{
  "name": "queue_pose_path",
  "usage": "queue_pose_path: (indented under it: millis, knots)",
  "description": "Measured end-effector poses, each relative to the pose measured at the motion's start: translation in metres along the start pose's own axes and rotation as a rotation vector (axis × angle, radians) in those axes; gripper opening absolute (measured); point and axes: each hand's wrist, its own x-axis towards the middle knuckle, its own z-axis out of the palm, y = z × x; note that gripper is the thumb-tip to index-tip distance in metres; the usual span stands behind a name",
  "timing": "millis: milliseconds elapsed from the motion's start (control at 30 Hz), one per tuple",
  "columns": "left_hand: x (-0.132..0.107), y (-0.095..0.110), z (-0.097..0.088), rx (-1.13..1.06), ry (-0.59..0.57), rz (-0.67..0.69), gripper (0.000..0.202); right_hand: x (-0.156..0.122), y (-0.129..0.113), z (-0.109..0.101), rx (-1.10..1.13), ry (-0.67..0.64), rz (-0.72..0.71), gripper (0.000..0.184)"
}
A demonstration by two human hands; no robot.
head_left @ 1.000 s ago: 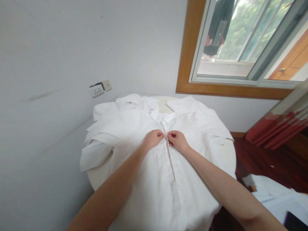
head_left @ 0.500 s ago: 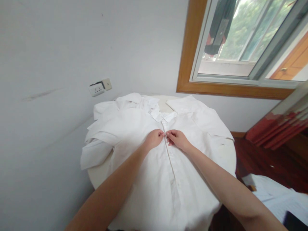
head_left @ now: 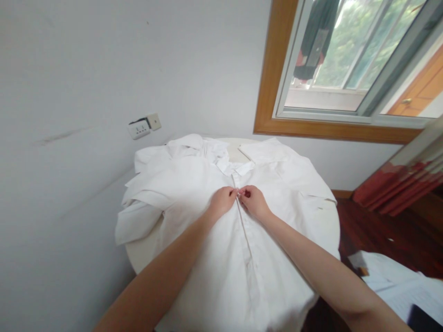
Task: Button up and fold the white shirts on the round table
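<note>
White shirt (head_left: 277, 184) lay front-up on the round table (head_left: 140, 256), collar (head_left: 238, 167) toward the wall (head_left: 104, 69), long axis running away from the person. Left hand (head_left: 223, 201) and right hand (head_left: 254, 201), fingertips pinched shut, gripped its placket (head_left: 246, 244) below the collar

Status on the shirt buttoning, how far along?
Done, by the look of it: the front strip below the hands lies closed and flat down the shirt. In hand: left hand and right hand pinch the two edges together just under the collar, each grip shut on fabric; the button is too small to see. Left: the collar, which appears spread open on the table.
</note>
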Motion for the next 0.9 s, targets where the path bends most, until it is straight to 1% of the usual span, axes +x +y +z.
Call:
queue_pose_path:
  millis: [100,267,400,533,633,733,900]
  knots:
    - [-0.001,0.000,0.002,-0.004,0.031,-0.018,0.041,-0.001,0.000,0.001,-0.166,0.099,-0.070,0.005]
    - [0.000,-0.001,0.003,0.017,0.029,-0.026,0.036,-0.002,0.000,0.001,-0.241,0.113,-0.073,0.006]
    - [0.001,-0.002,0.004,0.028,0.025,-0.031,0.030,-0.002,-0.001,0.000,-0.280,0.092,-0.074,0.008]
    - [0.000,0.000,0.003,0.060,0.029,-0.024,0.030,-0.002,-0.002,-0.002,-0.257,0.073,-0.062,0.005]
    - [0.000,0.002,0.002,0.099,0.030,-0.031,0.030,-0.001,0.001,-0.003,-0.230,0.053,-0.088,0.001]
    - [0.000,0.003,0.002,0.143,0.017,-0.038,0.031,0.002,0.004,-0.005,-0.204,0.028,-0.105,0.004]
    - [-0.001,0.004,0.006,0.264,0.045,-0.002,0.035,0.007,0.007,-0.010,-0.220,-0.037,-0.094,0.020]
